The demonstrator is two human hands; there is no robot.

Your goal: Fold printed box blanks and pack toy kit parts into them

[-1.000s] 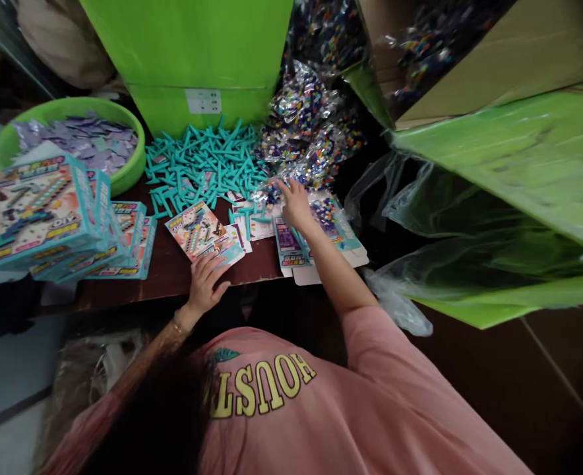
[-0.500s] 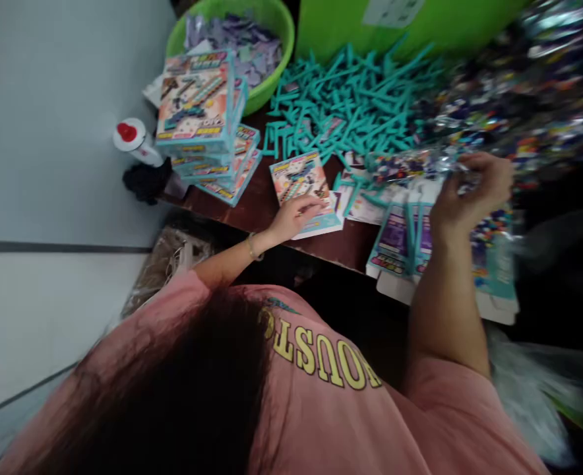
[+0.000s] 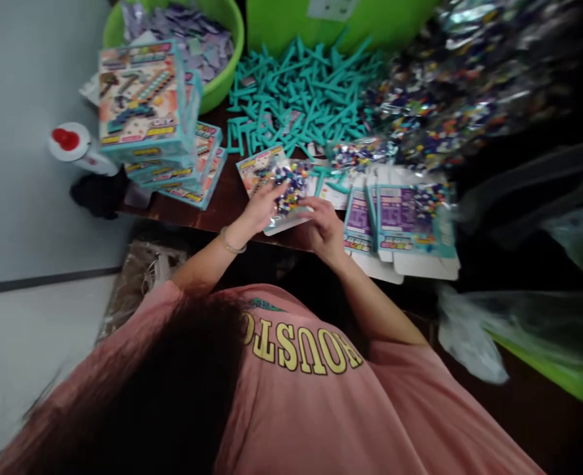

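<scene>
A clear bag of multicoloured beads (image 3: 293, 179) lies over a flat printed card box (image 3: 259, 166) near the table's front edge. My left hand (image 3: 262, 210) grips the bag's left side, its fingertips on top of the beads. At the lower right of the same bag, my right hand (image 3: 325, 229) is closed with the fingertips pinching its edge. The thumb side of my left hand is partly hidden. Just right of the bag, several teal plastic pieces (image 3: 327, 177) lie on white printed paper.
Behind is a heap of teal sticks (image 3: 301, 99). Finished-looking boxes (image 3: 140, 99) are stacked left, before a green basin (image 3: 237, 46) of purple packets. Flat open boxes (image 3: 395, 218) lie right, below many bead bags (image 3: 434, 99). A white bottle with red cap (image 3: 76, 145) stands far left.
My right hand has come left from the bead bags at the right to the box. A bead bag now lies over the box under both hands. The camera view has shifted right.
</scene>
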